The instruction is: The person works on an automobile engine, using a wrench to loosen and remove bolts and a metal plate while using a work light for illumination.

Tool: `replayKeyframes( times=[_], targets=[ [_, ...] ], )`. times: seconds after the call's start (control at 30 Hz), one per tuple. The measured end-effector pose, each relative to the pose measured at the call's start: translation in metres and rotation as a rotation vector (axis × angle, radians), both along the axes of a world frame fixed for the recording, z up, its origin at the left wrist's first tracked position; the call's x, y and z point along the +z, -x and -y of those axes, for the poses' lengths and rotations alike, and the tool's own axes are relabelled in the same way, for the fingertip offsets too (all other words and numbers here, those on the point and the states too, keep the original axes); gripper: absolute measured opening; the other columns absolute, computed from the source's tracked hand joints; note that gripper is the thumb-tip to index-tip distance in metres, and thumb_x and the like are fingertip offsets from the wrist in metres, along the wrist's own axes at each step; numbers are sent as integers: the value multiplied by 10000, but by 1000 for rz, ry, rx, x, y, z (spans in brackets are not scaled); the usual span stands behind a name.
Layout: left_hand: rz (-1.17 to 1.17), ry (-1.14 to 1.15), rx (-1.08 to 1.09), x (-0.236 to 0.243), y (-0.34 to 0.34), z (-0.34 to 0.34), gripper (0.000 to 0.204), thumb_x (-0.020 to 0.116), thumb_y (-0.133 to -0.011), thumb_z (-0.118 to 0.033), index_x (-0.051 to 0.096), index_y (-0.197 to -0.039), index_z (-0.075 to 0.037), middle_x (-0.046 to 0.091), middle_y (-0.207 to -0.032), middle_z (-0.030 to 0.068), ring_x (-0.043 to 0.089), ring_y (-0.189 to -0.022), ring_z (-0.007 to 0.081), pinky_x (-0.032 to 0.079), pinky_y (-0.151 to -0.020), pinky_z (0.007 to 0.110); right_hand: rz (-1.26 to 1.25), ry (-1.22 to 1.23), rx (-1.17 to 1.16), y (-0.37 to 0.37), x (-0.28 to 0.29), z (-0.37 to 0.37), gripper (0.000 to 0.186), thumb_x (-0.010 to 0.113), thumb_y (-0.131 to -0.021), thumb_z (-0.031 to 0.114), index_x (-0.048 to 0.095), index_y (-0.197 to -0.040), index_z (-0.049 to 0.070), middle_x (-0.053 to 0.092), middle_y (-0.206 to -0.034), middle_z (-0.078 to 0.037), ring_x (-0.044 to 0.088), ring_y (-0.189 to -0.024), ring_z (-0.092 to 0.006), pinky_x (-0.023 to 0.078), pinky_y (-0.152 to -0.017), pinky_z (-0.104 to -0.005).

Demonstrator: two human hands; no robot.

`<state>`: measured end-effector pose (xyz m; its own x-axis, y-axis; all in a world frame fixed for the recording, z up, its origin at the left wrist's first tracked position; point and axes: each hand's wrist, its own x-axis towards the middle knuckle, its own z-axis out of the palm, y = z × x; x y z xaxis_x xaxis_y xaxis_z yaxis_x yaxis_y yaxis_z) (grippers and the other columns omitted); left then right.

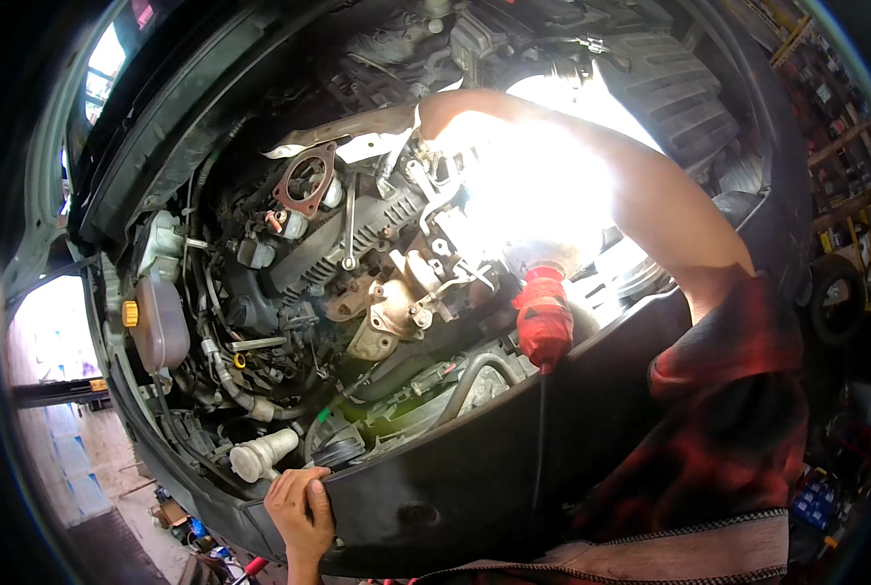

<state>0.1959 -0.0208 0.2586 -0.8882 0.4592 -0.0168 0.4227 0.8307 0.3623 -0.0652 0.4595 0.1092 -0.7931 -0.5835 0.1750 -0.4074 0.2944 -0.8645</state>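
Note:
My left hand is hooked over the dark front edge of a car's engine bay, fingers curled on top and thumb on the near side. Beside it is a pale plastic filler neck with a cap. My right arm, in a red and black plaid sleeve, arches from the right over the engine. Glare and engine parts hide the fingers of my right hand, near a metal shield. Below the arm, a work lamp with a red handle shines brightly, its cord hanging over the front edge.
A wrench lies on the ribbed engine cover, near a rusty gasket. A tan metal bracket part sits in the middle. At left is a coolant tank with a yellow cap. Shelves line the right side.

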Motion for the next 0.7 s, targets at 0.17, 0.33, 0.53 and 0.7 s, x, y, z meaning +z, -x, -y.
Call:
replayKeyframes(
  times=[0.17, 0.33, 0.53, 0.7],
  targets=[
    [-7, 3, 1, 1, -1, 1, 216, 517, -900, -161, 644, -820, -6, 637, -766, 125, 602, -719, 314, 438, -693, 376, 432, -569, -477, -32, 80, 47, 159, 528, -773, 117, 591, -753, -28, 560, -663, -99, 553, -591, -201, 466, -537, -362],
    [2, -6, 9, 1, -1, 0, 222, 511, -905, -159, 643, -821, -2, 635, -765, 126, 603, -725, 315, 439, -701, 378, 253, -614, -475, -32, 66, 49, 164, 543, -764, 129, 615, -783, -17, 594, -707, -111, 591, -656, -219, 479, -565, -369],
    [8, 0, 36, 0, -4, 0, 229, 508, -910, -165, 645, -821, -3, 635, -767, 126, 603, -727, 316, 440, -704, 380, 70, -536, -371, -51, 46, 53, 183, 560, -752, 142, 645, -820, -5, 636, -759, -125, 637, -736, -242, 495, -598, -377],
    [-7, -2, 22, 0, -3, 0, 227, 508, -908, -167, 645, -822, -7, 636, -772, 125, 602, -726, 316, 435, -696, 378, -229, -219, -153, -47, 18, 24, 208, 591, -741, 148, 677, -876, 16, 668, -821, -132, 661, -798, -245, 510, -640, -382]
  ],
)
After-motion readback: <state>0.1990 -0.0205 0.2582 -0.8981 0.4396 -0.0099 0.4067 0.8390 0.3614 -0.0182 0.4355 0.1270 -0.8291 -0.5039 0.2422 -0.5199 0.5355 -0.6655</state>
